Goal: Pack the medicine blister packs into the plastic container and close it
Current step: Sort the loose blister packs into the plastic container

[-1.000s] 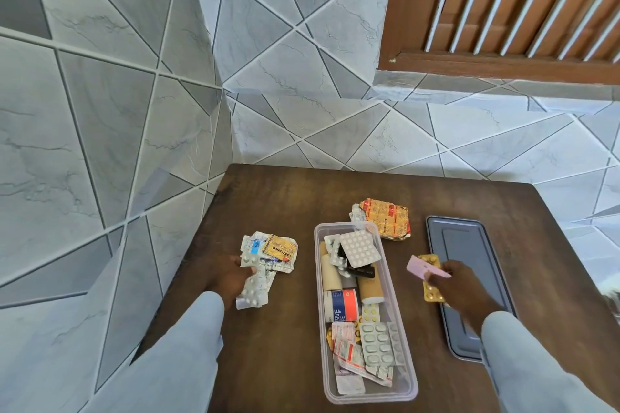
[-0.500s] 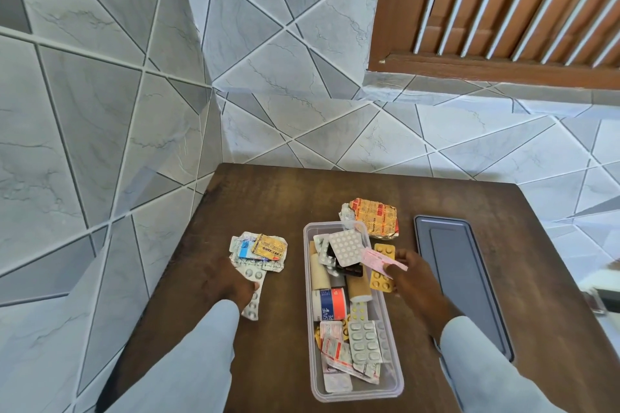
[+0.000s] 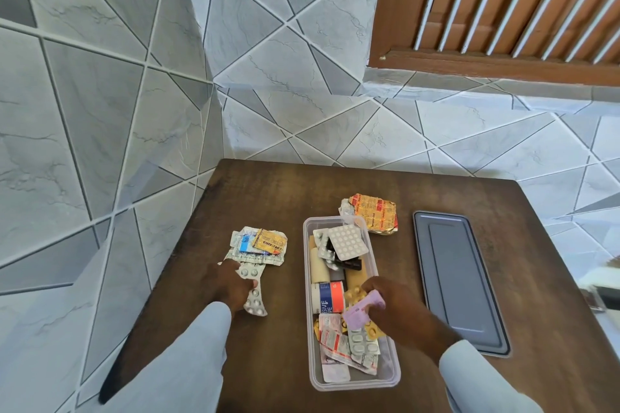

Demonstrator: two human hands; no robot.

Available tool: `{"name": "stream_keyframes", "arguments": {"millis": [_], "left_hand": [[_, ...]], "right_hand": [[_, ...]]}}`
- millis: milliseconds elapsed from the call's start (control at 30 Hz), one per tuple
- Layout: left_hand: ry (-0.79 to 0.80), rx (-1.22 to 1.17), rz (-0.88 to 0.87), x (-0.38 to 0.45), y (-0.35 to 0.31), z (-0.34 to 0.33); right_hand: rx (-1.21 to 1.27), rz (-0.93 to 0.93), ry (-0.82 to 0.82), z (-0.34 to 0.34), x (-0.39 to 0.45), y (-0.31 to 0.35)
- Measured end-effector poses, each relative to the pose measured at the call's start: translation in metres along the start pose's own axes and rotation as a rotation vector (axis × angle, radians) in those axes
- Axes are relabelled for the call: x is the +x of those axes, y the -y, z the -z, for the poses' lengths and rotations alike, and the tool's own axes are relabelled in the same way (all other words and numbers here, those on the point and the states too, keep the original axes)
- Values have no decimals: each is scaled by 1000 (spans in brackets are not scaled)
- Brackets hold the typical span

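Note:
A clear plastic container (image 3: 393, 377) stands open in the middle of the brown table, holding several blister packs, rolls and a tape box. My right hand (image 3: 399, 307) is over the container and holds a pink blister pack (image 3: 364, 308) with a yellow one under it. My left hand (image 3: 231, 285) grips a silver blister strip (image 3: 254, 298) at the near end of a loose pile of packs (image 3: 260, 246) to the left of the container. An orange pack pile (image 3: 374, 213) lies behind the container. The grey lid (image 3: 459, 285) lies flat on the right.
The brown table (image 3: 536, 278) stands in a corner of grey tiled walls, with a wooden louvred shutter (image 3: 503, 7) up at the right. The table's left edge runs close to my left sleeve. Something blurred sits past the right edge.
My right hand has carried the pink and yellow packs leftward from above the lid to over the container. My left hand has drawn a silver strip toward me from the left pile.

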State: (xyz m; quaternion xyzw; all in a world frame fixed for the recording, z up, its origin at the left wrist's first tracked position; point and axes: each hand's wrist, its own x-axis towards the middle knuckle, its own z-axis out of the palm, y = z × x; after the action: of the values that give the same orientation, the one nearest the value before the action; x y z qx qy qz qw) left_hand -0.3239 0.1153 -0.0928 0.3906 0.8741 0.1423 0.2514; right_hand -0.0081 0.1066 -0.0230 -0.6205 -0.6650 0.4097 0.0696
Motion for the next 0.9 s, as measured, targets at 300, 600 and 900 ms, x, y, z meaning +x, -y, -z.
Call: {"name": "stream_keyframes", "arguments": {"millis": [300, 600, 900], "left_hand": [[-31, 83, -26, -3, -4, -2], [-42, 236, -76, -7, 5, -1], [2, -114, 17, -9, 6, -4]], "right_hand": [[-230, 43, 145, -17, -8, -1], [-416, 150, -42, -4, -3, 4], [-353, 242, -85, -10, 13, 37]]}}
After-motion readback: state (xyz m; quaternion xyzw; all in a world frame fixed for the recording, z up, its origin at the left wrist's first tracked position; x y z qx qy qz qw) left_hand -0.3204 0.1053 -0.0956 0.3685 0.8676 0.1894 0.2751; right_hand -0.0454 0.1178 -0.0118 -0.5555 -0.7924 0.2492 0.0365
